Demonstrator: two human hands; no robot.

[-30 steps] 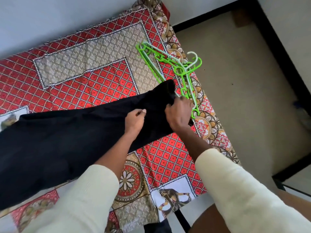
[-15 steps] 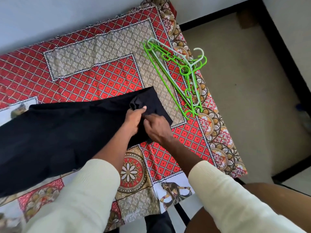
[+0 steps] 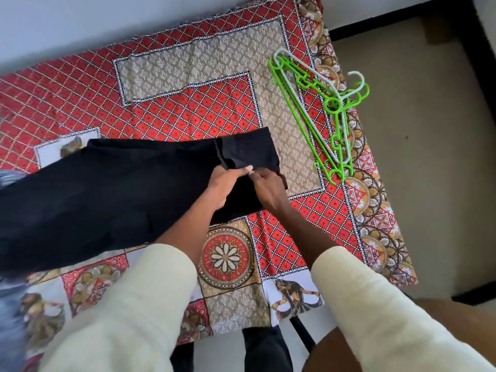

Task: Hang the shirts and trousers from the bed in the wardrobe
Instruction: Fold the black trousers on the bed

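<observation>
1. Hands meet near the middle of the view: the left hand (image 3: 224,187) has its fingers curled into the black garment (image 3: 112,194), thumb on top, pinching a fold of the cloth.
2. Just beside it, the right hand (image 3: 268,190) curls its fingers on the same edge of cloth; its fingertips are buried in the dark fabric, so the exact grip is hard to make out.
3. Both forearms come up from the bottom edge in cream sleeves (image 3: 128,312).
4. The garment lies across the bed (image 3: 188,108) and runs off to the left. Whether it is a shirt or trousers cannot be told; its black surface shows almost no detail beyond one seam near the hands.
5. A bunch of green hangers (image 3: 319,116) lies on the right part of the bed, apart from the garment, hooks reaching over the bed's edge. They overlap, so their number is unclear.
6. At the left edge a blurred blue-grey cloth (image 3: 10,312) is cut off.
7. A brown rounded surface (image 3: 456,312) shows at lower right, partly behind the right sleeve.
</observation>
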